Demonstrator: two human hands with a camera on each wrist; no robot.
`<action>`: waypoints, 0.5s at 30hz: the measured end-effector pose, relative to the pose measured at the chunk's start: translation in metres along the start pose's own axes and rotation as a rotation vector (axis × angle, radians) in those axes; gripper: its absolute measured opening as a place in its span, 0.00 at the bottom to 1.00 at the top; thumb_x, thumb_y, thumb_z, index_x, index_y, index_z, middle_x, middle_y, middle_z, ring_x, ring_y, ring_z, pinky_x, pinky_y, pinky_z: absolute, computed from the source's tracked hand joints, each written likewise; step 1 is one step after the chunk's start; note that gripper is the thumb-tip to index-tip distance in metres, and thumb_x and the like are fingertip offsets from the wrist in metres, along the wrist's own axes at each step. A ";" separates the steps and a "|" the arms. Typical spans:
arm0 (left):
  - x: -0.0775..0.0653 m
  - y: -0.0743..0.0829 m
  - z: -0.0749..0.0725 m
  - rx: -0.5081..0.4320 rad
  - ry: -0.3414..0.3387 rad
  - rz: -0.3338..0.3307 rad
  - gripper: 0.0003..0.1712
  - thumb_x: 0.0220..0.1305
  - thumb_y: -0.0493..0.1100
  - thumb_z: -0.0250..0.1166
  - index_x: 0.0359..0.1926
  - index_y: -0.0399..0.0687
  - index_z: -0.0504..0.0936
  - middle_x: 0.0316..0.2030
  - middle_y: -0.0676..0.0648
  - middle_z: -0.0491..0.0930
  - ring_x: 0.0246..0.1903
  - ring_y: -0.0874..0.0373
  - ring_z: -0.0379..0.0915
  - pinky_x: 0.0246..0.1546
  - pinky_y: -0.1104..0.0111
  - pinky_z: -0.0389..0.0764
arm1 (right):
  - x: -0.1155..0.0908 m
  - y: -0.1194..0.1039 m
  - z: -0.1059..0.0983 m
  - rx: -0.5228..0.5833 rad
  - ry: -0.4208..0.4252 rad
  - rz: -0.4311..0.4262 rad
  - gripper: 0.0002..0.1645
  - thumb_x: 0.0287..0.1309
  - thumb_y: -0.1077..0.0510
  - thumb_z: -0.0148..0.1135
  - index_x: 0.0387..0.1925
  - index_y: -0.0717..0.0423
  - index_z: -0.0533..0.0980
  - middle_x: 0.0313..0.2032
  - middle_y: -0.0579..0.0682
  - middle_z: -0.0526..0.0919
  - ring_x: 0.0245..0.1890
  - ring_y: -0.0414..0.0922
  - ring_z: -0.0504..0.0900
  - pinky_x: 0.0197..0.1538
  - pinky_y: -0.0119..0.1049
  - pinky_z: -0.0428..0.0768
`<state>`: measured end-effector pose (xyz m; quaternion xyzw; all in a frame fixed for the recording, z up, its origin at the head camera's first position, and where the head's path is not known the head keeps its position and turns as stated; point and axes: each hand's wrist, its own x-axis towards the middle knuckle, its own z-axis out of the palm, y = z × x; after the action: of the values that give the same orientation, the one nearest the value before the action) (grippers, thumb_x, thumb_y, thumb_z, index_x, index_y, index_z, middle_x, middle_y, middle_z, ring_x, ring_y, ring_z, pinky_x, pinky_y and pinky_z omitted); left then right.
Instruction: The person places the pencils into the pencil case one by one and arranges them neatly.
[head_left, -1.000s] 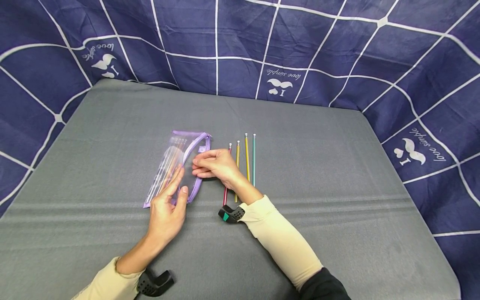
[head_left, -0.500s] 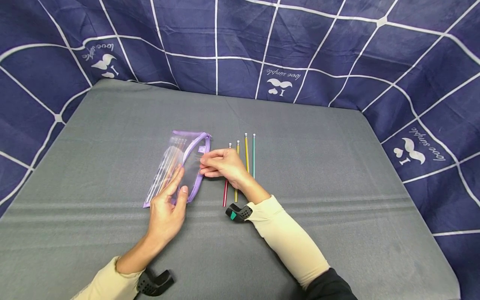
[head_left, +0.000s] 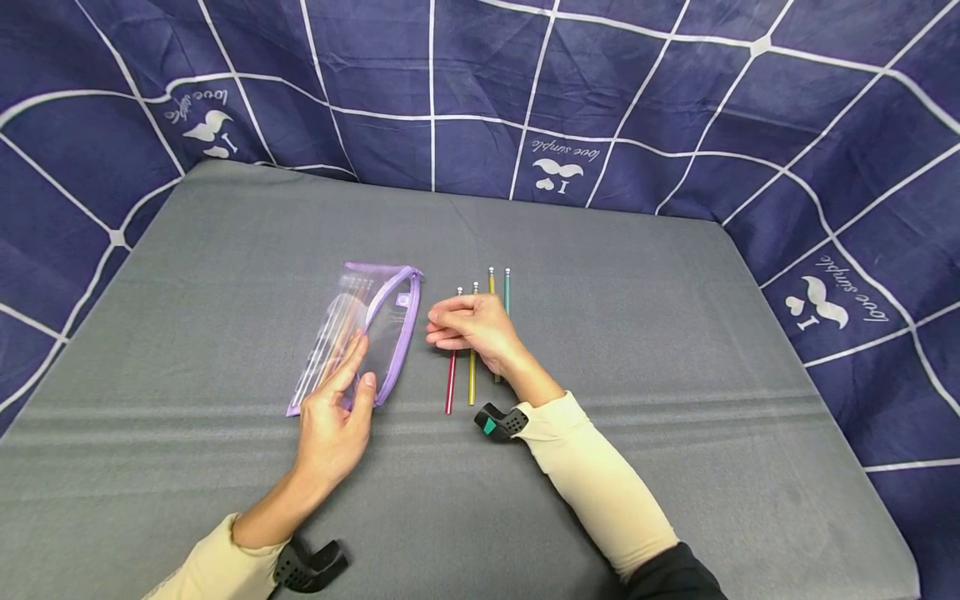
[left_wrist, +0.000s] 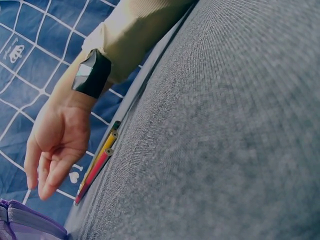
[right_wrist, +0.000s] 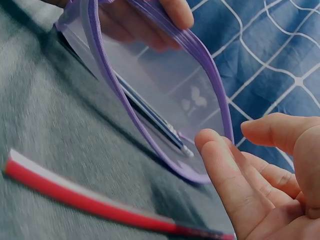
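Observation:
A clear pencil case point(head_left: 407, 333) with purple zipper edges lies with its mouth spread open, facing right. Several pencils point(right_wrist: 152, 114) show inside it. My left hand point(head_left: 333, 425) grips the upper panel near the mouth, thumb at the zipper edge and fingers behind the clear film, as the right wrist view shows. Just right of the mouth, my right hand point(head_left: 480, 333) hovers with fingers relaxed and nothing between them. Below it lie a red pencil point(head_left: 450, 387) and a yellow pencil point(head_left: 472, 379); a second yellow pencil point(head_left: 492, 282) and a teal pencil point(head_left: 507, 293) are partly covered by the hand.
The pencils and case rest on a grey cloth-covered surface point(head_left: 637, 333). A navy curtain point(head_left: 480, 75) with white grid lines rises behind it and along both sides. A black device is strapped at each wrist.
My right hand has drawn back to the right, from the mouth of the pencil case to above the loose pencils. The left hand and the case have stayed put.

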<state>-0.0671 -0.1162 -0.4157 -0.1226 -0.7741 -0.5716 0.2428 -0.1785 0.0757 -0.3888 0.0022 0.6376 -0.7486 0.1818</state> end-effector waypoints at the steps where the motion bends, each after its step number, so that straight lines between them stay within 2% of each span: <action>1: 0.000 0.000 0.000 0.000 0.000 -0.001 0.26 0.62 0.21 0.57 0.62 0.26 0.73 0.63 0.33 0.70 0.66 0.62 0.62 0.68 0.73 0.61 | 0.000 0.000 -0.003 -0.002 0.006 0.000 0.15 0.60 0.73 0.61 0.48 0.81 0.75 0.25 0.56 0.85 0.23 0.43 0.86 0.31 0.32 0.86; 8: 0.000 0.000 0.000 0.006 0.002 -0.002 0.26 0.62 0.21 0.57 0.62 0.26 0.73 0.63 0.32 0.70 0.66 0.62 0.62 0.68 0.73 0.61 | 0.001 -0.003 -0.022 -0.002 0.052 -0.005 0.16 0.59 0.74 0.61 0.48 0.81 0.75 0.25 0.55 0.85 0.22 0.44 0.86 0.30 0.33 0.86; 15: 0.000 0.001 0.000 0.025 -0.001 -0.009 0.26 0.63 0.22 0.58 0.62 0.27 0.73 0.63 0.34 0.71 0.66 0.59 0.63 0.67 0.74 0.61 | 0.001 -0.006 -0.042 -0.016 0.111 -0.036 0.11 0.59 0.73 0.61 0.44 0.77 0.77 0.24 0.56 0.85 0.22 0.44 0.86 0.29 0.34 0.86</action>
<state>-0.0665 -0.1163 -0.4146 -0.1163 -0.7820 -0.5628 0.2414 -0.1908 0.1163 -0.3912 0.0307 0.6525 -0.7455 0.1326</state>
